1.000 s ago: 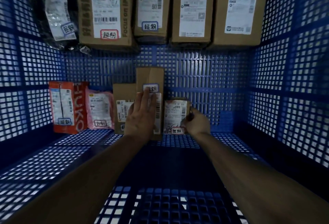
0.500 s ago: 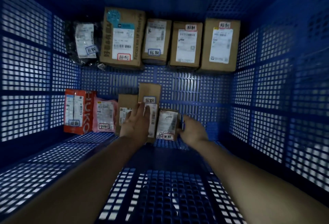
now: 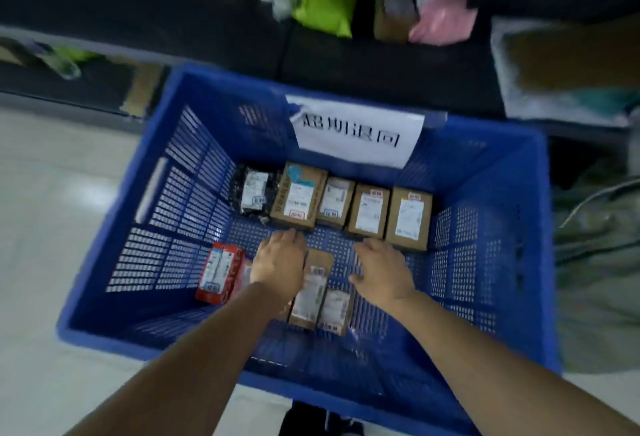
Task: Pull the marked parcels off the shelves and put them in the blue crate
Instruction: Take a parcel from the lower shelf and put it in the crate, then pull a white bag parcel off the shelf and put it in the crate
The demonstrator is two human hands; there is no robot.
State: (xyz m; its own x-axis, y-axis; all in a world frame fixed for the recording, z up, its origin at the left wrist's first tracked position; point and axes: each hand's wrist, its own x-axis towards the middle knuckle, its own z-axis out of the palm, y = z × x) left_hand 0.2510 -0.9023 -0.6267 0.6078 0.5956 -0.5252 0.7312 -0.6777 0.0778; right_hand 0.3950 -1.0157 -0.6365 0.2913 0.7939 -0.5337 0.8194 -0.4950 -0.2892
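Head view: both hands are inside the blue crate [image 3: 485, 262], the left hand [image 3: 278, 262] flat, just beside the tall brown parcel [image 3: 311, 293], the right hand [image 3: 381, 274] spread, holding nothing. Better to lift them straight up, without knocking the parcels.

Blue mesh crate [image 3: 221, 89] holding labelled parcels. Beyond the left hand [image 3: 278, 262] and right hand [image 3: 381, 272], a row along the far wall: black bag [image 3: 254, 193], four brown boxes [image 3: 369, 212]. Left of the left hand, red parcel [image 3: 220, 272]; between the hands, two smaller boxes [image 3: 311, 291], labels up.
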